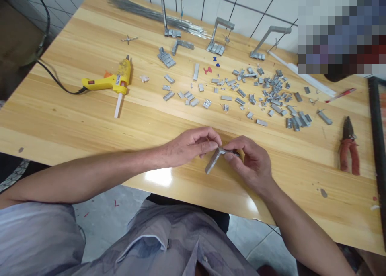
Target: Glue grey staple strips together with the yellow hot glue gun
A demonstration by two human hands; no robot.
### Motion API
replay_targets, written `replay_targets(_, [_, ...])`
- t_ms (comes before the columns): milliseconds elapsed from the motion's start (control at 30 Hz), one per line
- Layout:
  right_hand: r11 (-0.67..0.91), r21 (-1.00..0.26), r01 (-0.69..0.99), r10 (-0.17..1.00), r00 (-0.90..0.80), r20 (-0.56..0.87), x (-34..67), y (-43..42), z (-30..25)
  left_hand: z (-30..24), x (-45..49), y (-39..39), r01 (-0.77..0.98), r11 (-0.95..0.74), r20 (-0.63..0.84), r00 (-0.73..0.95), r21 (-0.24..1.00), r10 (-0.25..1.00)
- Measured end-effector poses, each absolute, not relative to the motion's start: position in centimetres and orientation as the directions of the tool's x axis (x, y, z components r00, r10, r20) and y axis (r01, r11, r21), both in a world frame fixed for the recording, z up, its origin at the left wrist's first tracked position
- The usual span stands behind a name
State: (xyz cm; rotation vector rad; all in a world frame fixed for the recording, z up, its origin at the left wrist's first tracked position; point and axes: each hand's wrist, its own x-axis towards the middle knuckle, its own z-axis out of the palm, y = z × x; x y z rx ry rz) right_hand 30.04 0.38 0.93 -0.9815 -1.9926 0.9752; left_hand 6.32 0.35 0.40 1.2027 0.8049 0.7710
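Observation:
My right hand [253, 159] pinches a grey L-shaped piece [212, 162] between thumb and fingers, covering part of one arm. The other arm of the piece slants down toward the table's front edge. At its corner, my left hand [194, 145] has thumb and fingertips closed together, touching the piece; the exact contact is partly hidden. Beyond both hands lies a scatter of small grey strip pieces [273, 87]. A similar grey L-shaped bracket [183, 46] rests farther back.
Three grey frames [163, 11] stand near the wall, beside a bundle of thin wires [144, 11]. A corded yellow glue gun [120, 77] lies left. Red-handled pliers [349, 149] and a red pen [340, 95] lie right. A dark-framed object [376, 147] borders the right edge.

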Motion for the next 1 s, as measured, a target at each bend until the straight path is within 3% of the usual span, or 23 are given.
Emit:
replay_targets(67, [0.416, -0.824, 0.384, 0.875, -0.417, 0.247, 30.0, 0.7, 1.0, 0.2, 6.1, 0.2, 0.050, 0.095, -0.107, 0.404, 0.994, 0.909])
replay_targets(167, [0.434, -0.748, 0.503, 0.894, -0.345, 0.287, 30.1, 1.4, 0.7, -0.1, 5.8, 0.1, 0.260, -0.158, 0.068, 0.324, 0.953, 0.944])
replay_targets(267, [0.453, -0.670, 0.588, 0.891, -0.328, 0.314, 30.3, 2.1, -0.1, -0.5, 5.6, 0.1, 0.340, -0.332, 0.198, 0.373, 0.880, 0.906])
replay_targets(400, [0.478, -0.618, 0.624, 0.878, -0.362, 0.313, 30.4, 2.4, -0.9, -0.8, 5.7, 0.0, 0.386, -0.452, 0.263, 0.450, 0.804, 0.853])
replay_targets(533, [0.442, -0.663, 0.604, 0.897, -0.311, 0.315, 30.8, 2.6, -0.7, -0.7, 5.6, 0.3, 0.405, -0.501, 0.251, 0.529, 0.765, 0.811])
replay_targets(733, [0.255, -0.856, 0.449, 0.953, 0.032, 0.300, 32.9, 4.7, -1.3, -0.5, 5.6, 1.1, 0.463, -0.550, 0.156, 0.650, 0.695, 0.744])
replay_targets(1000, [0.273, -0.842, 0.465, 0.934, 0.080, 0.347, 34.0, 6.3, -2.3, -0.4, 6.2, 1.8, 0.502, -0.590, 0.081, 0.715, 0.632, 0.695])
